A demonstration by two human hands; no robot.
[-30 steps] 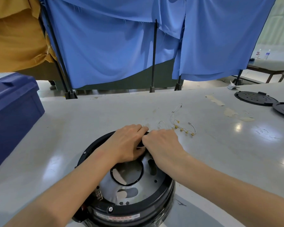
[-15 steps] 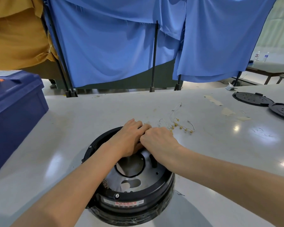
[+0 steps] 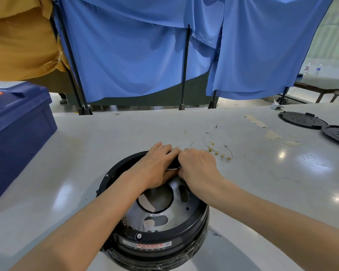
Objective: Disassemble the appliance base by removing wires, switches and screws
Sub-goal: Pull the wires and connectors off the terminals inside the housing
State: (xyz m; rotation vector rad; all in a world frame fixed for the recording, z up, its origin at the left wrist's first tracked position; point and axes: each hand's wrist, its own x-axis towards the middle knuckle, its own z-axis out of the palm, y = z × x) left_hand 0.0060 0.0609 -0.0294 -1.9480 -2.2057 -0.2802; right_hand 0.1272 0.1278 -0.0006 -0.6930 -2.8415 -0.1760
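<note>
The round black appliance base (image 3: 155,245) stands on the grey table, its silver metal inner plate (image 3: 176,216) with a large round hole facing up. Both hands meet at the base's far rim. My left hand (image 3: 157,165) curls its fingers over the rim there. My right hand (image 3: 199,167) is curled beside it, and a thin pale wire (image 3: 173,169) shows between the two hands. What the fingertips hold is hidden. A bunch of removed white wires with brass terminals (image 3: 217,149) lies on the table just beyond my right hand.
A dark blue plastic crate (image 3: 14,133) stands at the left. Two flat black round covers (image 3: 301,120) lie at the far right of the table (image 3: 67,153). Blue curtains on black stands (image 3: 185,65) hang behind the table's far edge.
The view has shifted so the base appears farther from me. Both hands stay together at the far rim, with little visible movement.
</note>
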